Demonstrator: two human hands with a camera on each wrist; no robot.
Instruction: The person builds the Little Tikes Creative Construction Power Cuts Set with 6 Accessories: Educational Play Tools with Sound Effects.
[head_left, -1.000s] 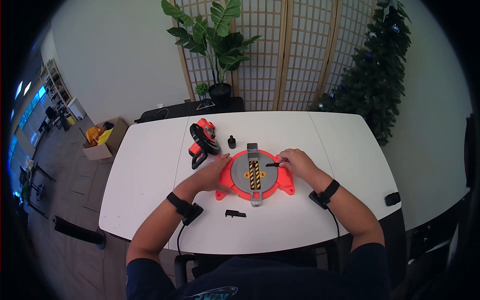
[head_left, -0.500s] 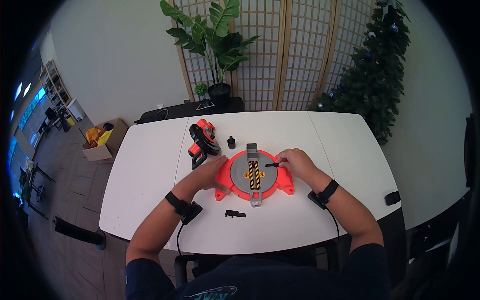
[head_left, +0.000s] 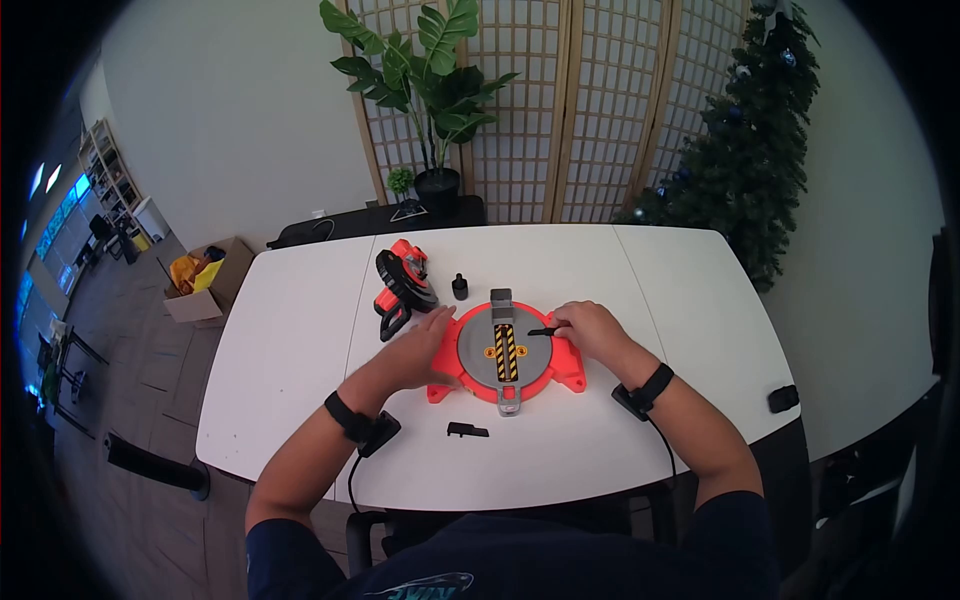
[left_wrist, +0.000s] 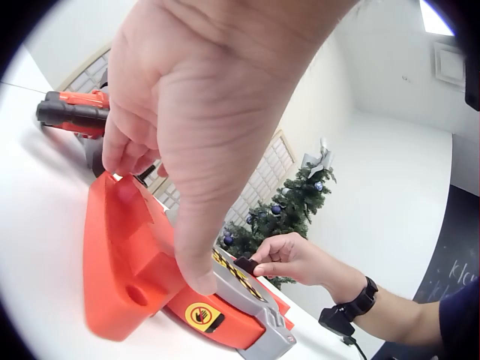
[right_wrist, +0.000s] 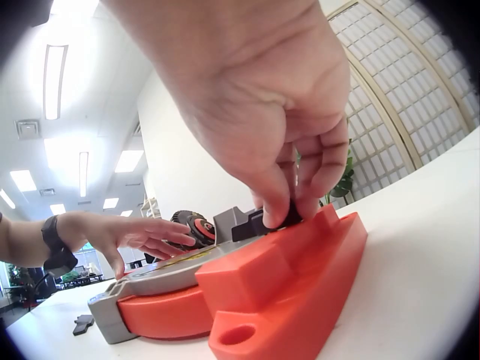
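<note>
over the orange base (head_left: 566,364), right hand (head_left: 592,329) pinches black piece (head_left: 540,332), perhaps touching.

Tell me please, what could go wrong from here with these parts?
The small, narrow black plastic part, pinched by the right hand, may slip. The round red-and-grey plastic base could shift if the left hand touching it lifts. The flat black plastic piece, loose on the smooth white tabletop, might get knocked away.

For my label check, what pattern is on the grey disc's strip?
The strip has yellow-black diagonal stripes; best in the head view.
</note>
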